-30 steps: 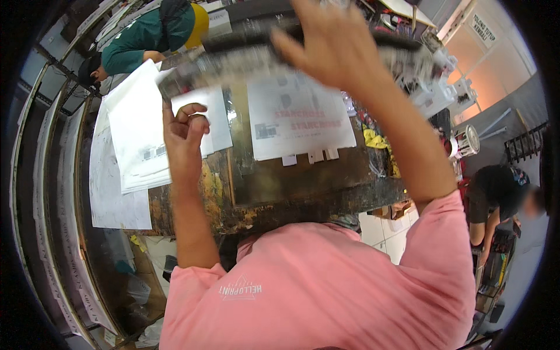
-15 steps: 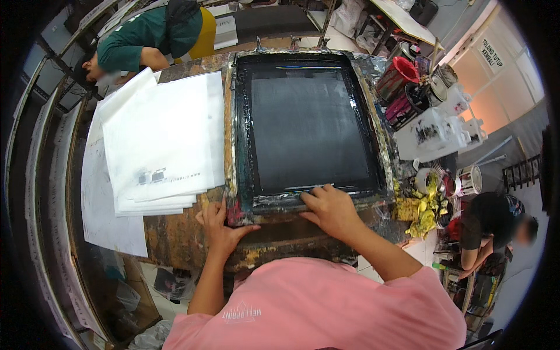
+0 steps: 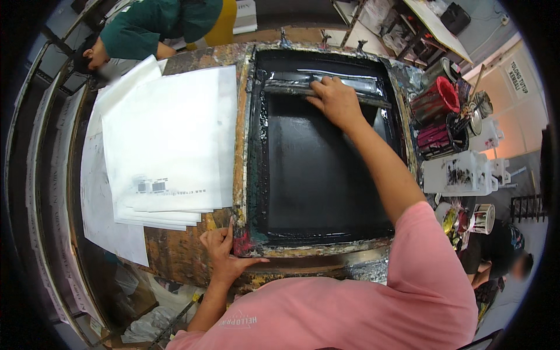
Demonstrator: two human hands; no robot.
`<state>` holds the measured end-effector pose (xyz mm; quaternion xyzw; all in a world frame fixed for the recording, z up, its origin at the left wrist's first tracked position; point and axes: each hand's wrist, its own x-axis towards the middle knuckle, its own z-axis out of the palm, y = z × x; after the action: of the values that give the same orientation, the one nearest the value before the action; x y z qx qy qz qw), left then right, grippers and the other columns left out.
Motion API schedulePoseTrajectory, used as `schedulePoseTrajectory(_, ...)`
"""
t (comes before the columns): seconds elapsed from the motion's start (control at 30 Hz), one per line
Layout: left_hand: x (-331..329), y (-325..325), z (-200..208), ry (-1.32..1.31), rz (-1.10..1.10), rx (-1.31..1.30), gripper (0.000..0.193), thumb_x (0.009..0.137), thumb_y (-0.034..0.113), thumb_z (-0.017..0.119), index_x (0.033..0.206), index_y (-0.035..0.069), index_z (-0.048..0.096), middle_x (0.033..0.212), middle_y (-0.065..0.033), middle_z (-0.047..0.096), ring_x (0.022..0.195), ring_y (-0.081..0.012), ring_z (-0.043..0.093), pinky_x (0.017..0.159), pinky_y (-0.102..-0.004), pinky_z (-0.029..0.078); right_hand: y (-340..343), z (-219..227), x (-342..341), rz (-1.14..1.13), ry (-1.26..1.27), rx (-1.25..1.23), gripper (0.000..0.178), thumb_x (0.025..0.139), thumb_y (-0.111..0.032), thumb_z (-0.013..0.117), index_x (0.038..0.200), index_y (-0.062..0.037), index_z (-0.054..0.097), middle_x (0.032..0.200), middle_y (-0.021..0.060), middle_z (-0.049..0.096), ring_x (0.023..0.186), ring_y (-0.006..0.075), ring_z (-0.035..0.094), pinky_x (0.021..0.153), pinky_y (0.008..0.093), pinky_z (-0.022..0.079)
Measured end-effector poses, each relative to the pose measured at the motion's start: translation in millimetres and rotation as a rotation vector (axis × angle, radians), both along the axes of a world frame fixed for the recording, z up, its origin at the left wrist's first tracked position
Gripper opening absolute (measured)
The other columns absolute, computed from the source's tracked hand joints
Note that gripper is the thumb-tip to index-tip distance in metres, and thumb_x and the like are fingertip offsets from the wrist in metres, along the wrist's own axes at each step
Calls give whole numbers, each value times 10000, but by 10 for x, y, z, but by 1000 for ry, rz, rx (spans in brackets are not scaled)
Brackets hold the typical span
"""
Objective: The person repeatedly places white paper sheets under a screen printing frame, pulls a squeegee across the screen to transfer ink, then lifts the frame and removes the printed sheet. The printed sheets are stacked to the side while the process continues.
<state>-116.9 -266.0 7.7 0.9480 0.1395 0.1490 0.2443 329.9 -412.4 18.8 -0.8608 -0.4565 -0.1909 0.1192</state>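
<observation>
A screen-printing frame (image 3: 240, 169) with a wooden, paint-crusted border lies on the worktable, its mesh dark with black ink. Across the far part of the mesh sits a long squeegee (image 3: 289, 88), slightly slanted. My right hand (image 3: 337, 104) is closed on the squeegee's middle, with the arm reaching over the right side of the screen. Glossy black ink shows around and beyond the squeegee. My left hand (image 3: 223, 256) rests at the near left corner of the frame, thumb stretched along the front edge and index finger along the side. It touches the corner without wrapping round it.
White printed sheets (image 3: 169, 128) are stacked left of the frame. Ink-stained pots (image 3: 437, 99) and translucent jugs (image 3: 458, 175) line the right. Hinge clamps (image 3: 324, 41) stand at the far edge. One person (image 3: 157, 26) bends at far left; another (image 3: 496, 251) is at lower right. Shelves (image 3: 35, 175) run along the left.
My right hand has pushed the squeegee from the near edge of the screen to its far part. My left hand stays at the near left corner. The view has shifted slightly.
</observation>
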Motion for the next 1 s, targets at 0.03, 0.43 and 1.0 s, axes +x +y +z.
schedulePoseTrajectory(0.03,5,3,5,-15,2,14,1280,444,712,910,1478,40,569,955,-28,552,950,-236,491,925,-435,280,33,9,126,8,21,-10,301,889,-389,744,1002,-119,677,966,95,665,958,325,670,765,466,574)
schedulePoseTrajectory(0.43,-27,-63,-105,-218,-13,-47,1219,561,667,897,1473,-53,529,793,-3,579,783,-205,520,923,-416,323,-1020,963,-1767,71,480,-214,365,944,-400,699,1124,-84,717,900,232,720,886,432,697,788,525,545)
schedulePoseTrajectory(1.0,1097,-204,1499,-1104,-161,-646,925,1005,433,698,1646,-4,194,1402,-135,533,1209,-200,557,1050,-383,457,-883,2563,-2177,-24,-303,226,324,865,-401,683,861,-77,657,831,115,652,843,309,634,772,466,450)
